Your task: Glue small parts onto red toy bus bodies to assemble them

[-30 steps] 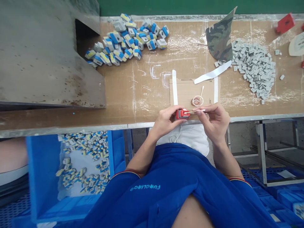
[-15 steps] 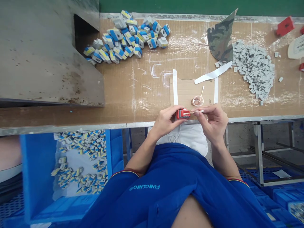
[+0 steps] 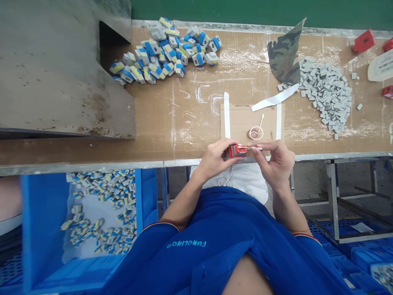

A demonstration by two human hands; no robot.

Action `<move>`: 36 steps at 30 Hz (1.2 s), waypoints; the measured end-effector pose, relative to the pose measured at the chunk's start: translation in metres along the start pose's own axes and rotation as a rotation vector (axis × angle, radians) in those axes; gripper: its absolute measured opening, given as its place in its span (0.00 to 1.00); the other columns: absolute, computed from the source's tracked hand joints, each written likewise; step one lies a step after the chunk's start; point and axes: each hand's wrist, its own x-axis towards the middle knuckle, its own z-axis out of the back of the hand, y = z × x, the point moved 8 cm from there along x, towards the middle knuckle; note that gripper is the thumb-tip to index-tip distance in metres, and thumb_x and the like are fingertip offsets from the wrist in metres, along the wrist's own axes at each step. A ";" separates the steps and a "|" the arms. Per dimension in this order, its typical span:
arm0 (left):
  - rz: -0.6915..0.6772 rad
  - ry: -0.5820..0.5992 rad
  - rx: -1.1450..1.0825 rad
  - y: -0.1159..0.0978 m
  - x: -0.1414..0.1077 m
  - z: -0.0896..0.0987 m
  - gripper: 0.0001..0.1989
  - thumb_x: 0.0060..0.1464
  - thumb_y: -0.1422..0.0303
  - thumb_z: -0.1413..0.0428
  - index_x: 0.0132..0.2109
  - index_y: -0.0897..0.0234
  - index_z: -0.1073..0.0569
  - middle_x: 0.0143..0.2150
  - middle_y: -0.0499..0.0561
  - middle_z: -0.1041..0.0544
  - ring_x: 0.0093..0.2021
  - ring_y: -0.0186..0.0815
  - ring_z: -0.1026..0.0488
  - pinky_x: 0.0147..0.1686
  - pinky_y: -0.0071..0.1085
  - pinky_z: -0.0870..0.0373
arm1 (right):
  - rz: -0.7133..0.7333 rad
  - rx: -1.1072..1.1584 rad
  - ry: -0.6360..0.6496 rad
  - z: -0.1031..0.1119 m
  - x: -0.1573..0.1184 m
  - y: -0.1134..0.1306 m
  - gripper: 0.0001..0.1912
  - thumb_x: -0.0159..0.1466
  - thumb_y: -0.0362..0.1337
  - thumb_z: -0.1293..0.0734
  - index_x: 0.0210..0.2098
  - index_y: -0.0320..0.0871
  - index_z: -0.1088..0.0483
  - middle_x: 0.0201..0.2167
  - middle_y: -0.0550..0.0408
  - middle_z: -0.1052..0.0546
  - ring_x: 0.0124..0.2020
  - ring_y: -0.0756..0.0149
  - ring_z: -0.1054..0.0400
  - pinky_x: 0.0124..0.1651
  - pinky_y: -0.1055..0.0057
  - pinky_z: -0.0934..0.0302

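My left hand [image 3: 215,157] is shut on a small red plastic part [image 3: 237,150], held just over the table's front edge. My right hand [image 3: 276,162] pinches a thin stick with a white tip [image 3: 254,148], whose inner end meets the red part. Fingers hide much of that part. Behind my hands lies a cardboard sheet [image 3: 245,123] held down by white tape strips [image 3: 226,114]. On it rests a white ring with a thin stick [image 3: 256,132], close to my right hand but apart from it.
Blue-and-white plastic parts [image 3: 162,51] lie heaped at the table's back, and small grey blocks [image 3: 325,92] beside a camouflage cloth [image 3: 284,53]. A metal chute [image 3: 61,69] stands at left. Below it, a blue crate [image 3: 46,217] holds similar parts.
Both hands and the red part have shifted slightly toward me. The stick in my right hand now lies more level. The whole view has drifted a little.
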 end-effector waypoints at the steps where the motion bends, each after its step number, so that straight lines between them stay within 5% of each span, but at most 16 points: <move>1: -0.018 -0.010 0.002 -0.001 0.000 0.001 0.18 0.60 0.60 0.33 0.53 0.64 0.24 0.45 0.54 0.16 0.43 0.36 0.18 0.44 0.31 0.22 | 0.041 -0.032 0.004 0.000 0.001 0.005 0.06 0.67 0.34 0.26 0.40 0.49 0.27 0.37 0.57 0.13 0.39 0.62 0.15 0.40 0.66 0.21; 13: -0.060 -0.001 0.027 -0.002 -0.001 -0.001 0.17 0.62 0.60 0.34 0.53 0.64 0.24 0.46 0.55 0.16 0.45 0.38 0.18 0.46 0.33 0.22 | 0.162 -0.212 0.028 0.007 -0.001 0.015 0.07 0.67 0.33 0.26 0.40 0.51 0.27 0.35 0.57 0.13 0.36 0.62 0.16 0.38 0.67 0.22; 30: -0.057 0.024 -0.003 0.001 -0.001 -0.003 0.15 0.64 0.61 0.36 0.53 0.63 0.24 0.48 0.56 0.16 0.47 0.39 0.18 0.47 0.34 0.22 | 0.010 -0.088 0.099 0.004 -0.002 0.009 0.05 0.67 0.36 0.26 0.38 0.50 0.26 0.34 0.57 0.14 0.36 0.62 0.16 0.37 0.66 0.23; 36: -0.038 0.010 -0.022 0.001 -0.004 -0.001 0.16 0.63 0.63 0.36 0.55 0.63 0.24 0.49 0.57 0.16 0.48 0.40 0.18 0.49 0.36 0.22 | -0.132 0.013 -0.150 0.024 -0.002 -0.012 0.06 0.67 0.39 0.25 0.39 0.49 0.26 0.36 0.56 0.14 0.38 0.62 0.17 0.40 0.64 0.22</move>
